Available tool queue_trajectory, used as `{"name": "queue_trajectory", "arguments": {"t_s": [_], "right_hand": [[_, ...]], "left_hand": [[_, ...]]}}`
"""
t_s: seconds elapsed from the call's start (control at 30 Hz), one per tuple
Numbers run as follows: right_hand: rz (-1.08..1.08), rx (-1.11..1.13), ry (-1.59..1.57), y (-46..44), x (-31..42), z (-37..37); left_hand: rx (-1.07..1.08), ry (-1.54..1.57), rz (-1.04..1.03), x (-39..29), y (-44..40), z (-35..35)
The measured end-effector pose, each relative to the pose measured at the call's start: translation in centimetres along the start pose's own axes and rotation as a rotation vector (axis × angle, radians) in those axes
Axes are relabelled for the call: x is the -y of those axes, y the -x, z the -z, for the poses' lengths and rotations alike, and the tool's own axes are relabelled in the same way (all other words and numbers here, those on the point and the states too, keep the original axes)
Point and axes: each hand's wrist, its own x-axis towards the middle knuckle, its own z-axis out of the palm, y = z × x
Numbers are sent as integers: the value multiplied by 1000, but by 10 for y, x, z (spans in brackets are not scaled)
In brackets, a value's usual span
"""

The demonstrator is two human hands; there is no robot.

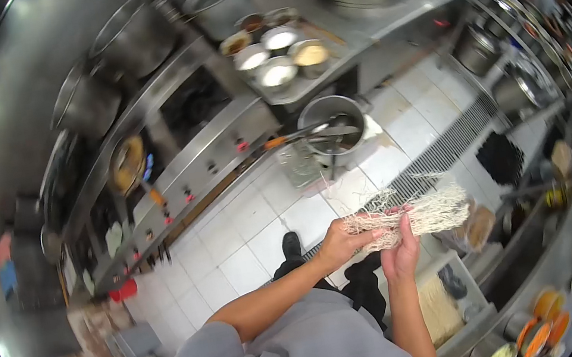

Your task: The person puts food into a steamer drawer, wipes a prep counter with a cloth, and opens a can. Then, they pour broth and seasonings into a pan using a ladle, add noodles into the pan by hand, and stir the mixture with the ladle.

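Observation:
A bundle of pale, thin noodles [439, 209] is held out in front of my body, above the floor drain, with loose strands sticking out on its upper side. My left hand [340, 243] is closed on its left end, thumb across the strands. My right hand [400, 250] grips the bundle near its middle from below, thumb pointing up. Both hands are close together. Below the right forearm, a white bin [472, 276] holds a pale mass and a dark bag.
On the left stands a stove [220, 148] with a pan [127, 167] over a blue flame. A large pot [329, 107] with ladles is ahead, under a counter of seasoning bowls [279, 72]. Orange-filled containers [536, 337] are at the lower right.

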Motion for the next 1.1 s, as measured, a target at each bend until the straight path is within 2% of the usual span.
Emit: {"name": "queue_trajectory", "arguments": {"t_s": [0.17,0.23,0.3,0.37,0.43,0.5,0.63,0.67,0.73,0.77,0.83,0.9,0.93,0.97,1.03,1.1], "right_hand": [[-99,211,245,13,-78,-89],[-141,236,374,23,-125,-131],[-186,269,394,39,-174,-177],[-315,435,535,56,-227,-216],[-398,516,480,76,-287,-258],[-522,635,488,96,-338,-303],[-713,912,381,126,-433,-367],[-724,909,390,131,-453,-379],[-915,929,359,134,-486,-398],[-924,925,366,130,-498,-401],[-1048,1154,622,121,-519,-406],[-1002,1186,657,110,-515,-393],[-786,1312,929,98,-508,-383],[-540,1432,1191,84,-502,-374],[376,1404,1481,48,-504,-330],[416,1283,1817,33,-489,-337]], "left_hand": [[-212,70,-165,-45,65,92],[-358,321,-245,-67,99,135],[-445,351,-331,-78,133,183],[-539,398,-348,-95,172,235],[-628,432,-431,-114,208,277],[-904,342,-531,-124,242,320],[-1169,241,-640,-164,297,388],[-1196,197,-615,-179,309,401],[-1229,163,-583,-204,326,430],[-1250,137,-574,-213,332,444],[-1274,106,-565,-225,343,466],[-1352,57,-516,-233,351,480],[-1382,51,-516,-238,354,480],[-1400,57,-519,-242,358,480],[-1441,42,-410,-248,367,480],[-1447,40,-398,-245,374,487]]}}
